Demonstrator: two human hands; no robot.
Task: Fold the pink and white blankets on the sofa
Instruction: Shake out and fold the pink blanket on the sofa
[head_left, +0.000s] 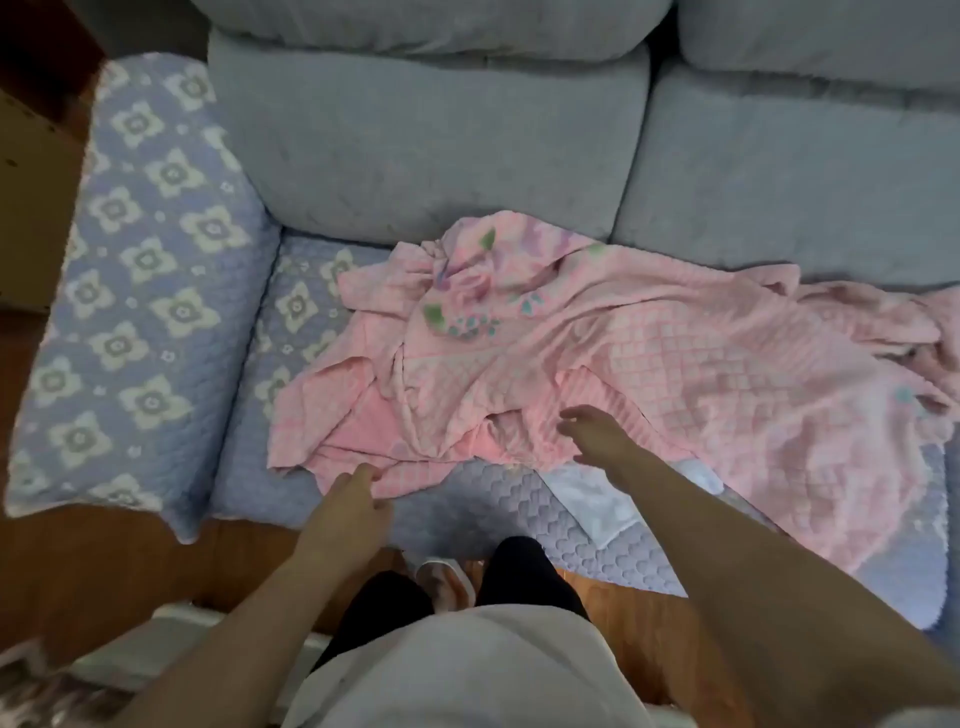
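Observation:
A crumpled pink blanket (649, 353) with a quilted check and a flower print lies spread over the sofa seat (467, 514), reaching off to the right. Part of a white blanket (592, 499) peeks out from under its front edge. My left hand (350, 501) pinches the pink blanket's near left edge between thumb and fingers. My right hand (597, 431) hovers over the blanket's front middle with fingers loosely spread, holding nothing.
The sofa has grey back cushions (431, 145) and a lilac flowered cover over the left armrest (140, 291). I stand close against the seat front, legs and a slipper (444, 579) on the wooden floor (104, 561). A cardboard box (31, 171) stands far left.

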